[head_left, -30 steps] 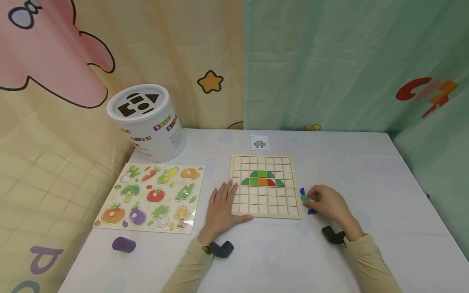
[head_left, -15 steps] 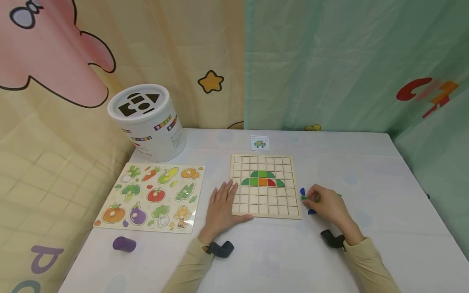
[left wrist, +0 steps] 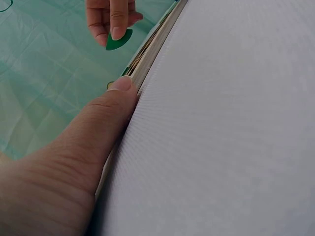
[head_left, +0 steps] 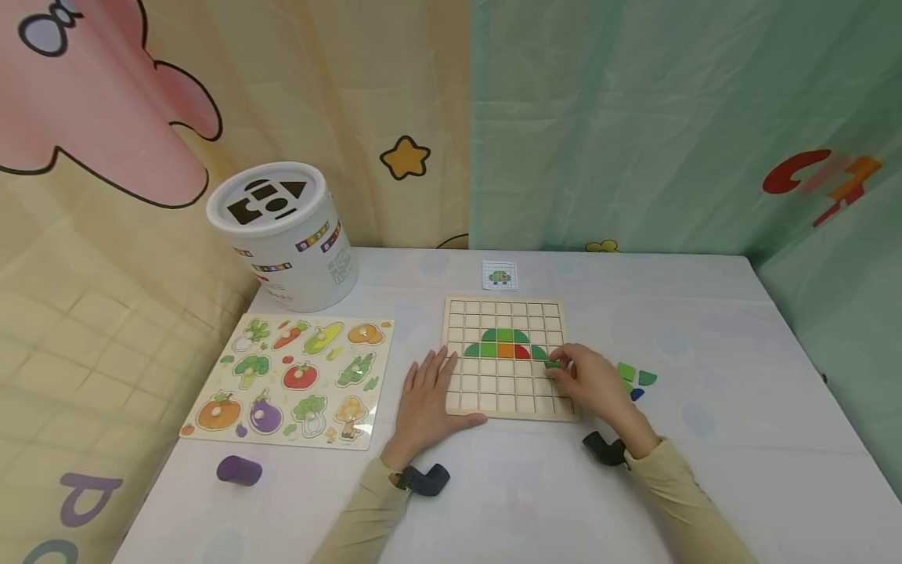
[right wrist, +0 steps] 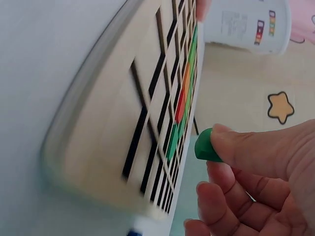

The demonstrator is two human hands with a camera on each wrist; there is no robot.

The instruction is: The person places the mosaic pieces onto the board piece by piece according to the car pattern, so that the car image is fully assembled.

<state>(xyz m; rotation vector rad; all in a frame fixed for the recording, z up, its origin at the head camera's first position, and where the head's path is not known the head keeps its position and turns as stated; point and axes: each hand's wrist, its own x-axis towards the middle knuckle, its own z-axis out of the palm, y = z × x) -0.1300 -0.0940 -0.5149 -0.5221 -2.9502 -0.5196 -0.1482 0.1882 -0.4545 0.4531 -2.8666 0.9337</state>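
Note:
My right hand (head_left: 594, 384) pinches a dark green quarter-circle tile (right wrist: 205, 146) between thumb and fingers, held just above the right side of the wooden grid board (head_left: 512, 413). Green, orange and red tiles sit in the board's middle rows, such as the red tile (head_left: 521, 352). Along the board's left edge lies my left hand (head_left: 427, 403), fingers spread and straight, thumb against the front edge. The left wrist view shows that thumb (left wrist: 106, 115) touching the board's rim. Close to my right hand lie loose tiles, including a green square (head_left: 625, 371) and a blue one (head_left: 637, 394).
A small pattern card (head_left: 499, 276) lies behind the board. To the left are a vegetable puzzle board (head_left: 320, 427) and a purple cylinder (head_left: 239, 471). A white tub (head_left: 299, 266) with shaped holes in its lid stands at the back left.
My right hand has picked up the green quarter-circle tile and moved left with it from the loose tiles to over the board's right side. My left hand has stayed in place.

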